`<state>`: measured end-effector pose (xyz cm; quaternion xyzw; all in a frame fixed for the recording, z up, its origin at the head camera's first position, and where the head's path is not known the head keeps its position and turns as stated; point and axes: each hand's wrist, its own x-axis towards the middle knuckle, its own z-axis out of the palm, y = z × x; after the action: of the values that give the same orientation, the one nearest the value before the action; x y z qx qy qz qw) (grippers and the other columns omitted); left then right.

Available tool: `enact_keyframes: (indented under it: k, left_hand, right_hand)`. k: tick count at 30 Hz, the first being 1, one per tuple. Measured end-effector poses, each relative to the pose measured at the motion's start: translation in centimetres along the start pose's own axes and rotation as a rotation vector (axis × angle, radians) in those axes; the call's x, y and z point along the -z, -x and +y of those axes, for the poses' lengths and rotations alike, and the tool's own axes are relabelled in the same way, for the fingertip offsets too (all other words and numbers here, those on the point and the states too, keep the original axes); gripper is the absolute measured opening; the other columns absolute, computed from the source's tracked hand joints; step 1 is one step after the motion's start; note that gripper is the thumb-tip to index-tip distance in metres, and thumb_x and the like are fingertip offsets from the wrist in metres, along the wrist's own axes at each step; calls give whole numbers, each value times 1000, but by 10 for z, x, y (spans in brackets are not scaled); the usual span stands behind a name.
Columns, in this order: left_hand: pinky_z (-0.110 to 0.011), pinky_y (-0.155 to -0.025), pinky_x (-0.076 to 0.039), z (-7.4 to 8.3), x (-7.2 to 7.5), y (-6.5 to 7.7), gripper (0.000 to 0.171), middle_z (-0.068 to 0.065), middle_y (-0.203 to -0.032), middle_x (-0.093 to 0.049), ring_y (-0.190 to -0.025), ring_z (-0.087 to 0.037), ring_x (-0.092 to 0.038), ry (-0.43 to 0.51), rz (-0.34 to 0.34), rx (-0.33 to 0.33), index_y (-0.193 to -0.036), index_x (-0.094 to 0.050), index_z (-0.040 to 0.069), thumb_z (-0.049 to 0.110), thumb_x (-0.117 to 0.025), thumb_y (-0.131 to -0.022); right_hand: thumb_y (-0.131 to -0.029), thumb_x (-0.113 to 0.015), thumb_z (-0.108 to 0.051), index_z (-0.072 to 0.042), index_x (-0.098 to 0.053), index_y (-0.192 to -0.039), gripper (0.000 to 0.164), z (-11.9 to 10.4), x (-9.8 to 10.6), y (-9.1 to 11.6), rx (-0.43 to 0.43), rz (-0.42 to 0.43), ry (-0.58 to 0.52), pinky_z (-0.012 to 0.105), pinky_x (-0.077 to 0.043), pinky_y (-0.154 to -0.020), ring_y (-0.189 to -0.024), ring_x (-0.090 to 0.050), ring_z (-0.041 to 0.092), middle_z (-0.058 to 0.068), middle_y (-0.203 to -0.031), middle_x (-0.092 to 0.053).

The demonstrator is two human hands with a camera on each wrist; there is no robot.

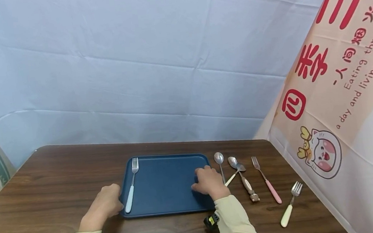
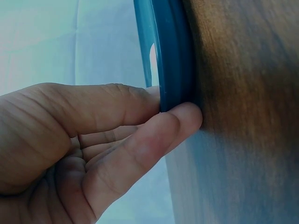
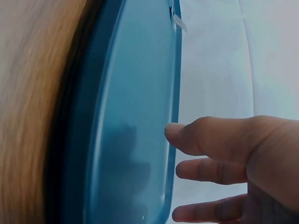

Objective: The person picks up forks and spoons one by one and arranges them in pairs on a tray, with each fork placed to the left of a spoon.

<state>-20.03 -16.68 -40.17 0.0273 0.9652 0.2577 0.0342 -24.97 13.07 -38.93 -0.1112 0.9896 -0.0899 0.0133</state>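
A dark blue rectangular tray (image 1: 166,183) lies on the wooden table. Along its left side rests a fork (image 1: 131,197) with a pale blue handle, tines pointing away from me. My left hand (image 1: 106,201) pinches the tray's near left edge; in the left wrist view its thumb (image 2: 117,107) is over the rim and the fingertips (image 2: 187,116) are against the outer side. At the opposite end, my right hand (image 1: 209,182) is above the tray's right side with fingers spread, holding nothing, and casts a shadow onto the tray in the right wrist view.
Right of the tray lie a spoon (image 1: 219,158), another spoon with an animal-shaped handle end (image 1: 247,186) crossing a pale-handled utensil (image 1: 231,178), a pink-handled fork (image 1: 272,190) and a cream-handled fork (image 1: 287,214). A pale cloth (image 1: 129,92) hangs behind the table (image 1: 44,192).
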Motion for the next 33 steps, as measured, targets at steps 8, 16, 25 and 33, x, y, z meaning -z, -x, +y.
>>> enact_keyframes:
  k: [8,16,25,33]
  left_hand:
    - [-28,-45,-35,-1,1,-1,19,-5,-58,-40,-48,-17,-43,3,1,-9,-65,-45,3,-10,-59,-68]
    - [-29,-46,-35,0,1,-1,18,-7,-60,-41,-50,-18,-44,0,-10,10,-67,-45,2,-8,-60,-70]
    - [-28,-46,-35,0,1,0,19,-7,-60,-40,-50,-18,-43,14,-16,7,-68,-45,1,-9,-60,-71]
    - [-28,-46,-35,1,2,-1,19,-7,-60,-42,-50,-18,-44,15,-21,13,-68,-45,1,-9,-62,-71]
  right_hand:
    - [-83,-68,-25,-4,-61,-118,41,13,3,4,-59,12,-7,52,-46,-68,-91,-55,40,22,-108,-55]
    - [-86,-63,-21,-1,-60,-118,38,32,7,7,-131,2,-35,50,-45,-65,-86,-54,39,23,-105,-54]
    - [-87,-58,-16,1,-62,-108,27,55,11,9,-210,2,-55,52,-43,-63,-82,-54,36,24,-99,-55]
    - [-84,-56,-11,-3,-60,-76,12,68,8,9,-263,-53,-79,40,-41,-55,-63,-51,25,11,-68,-54]
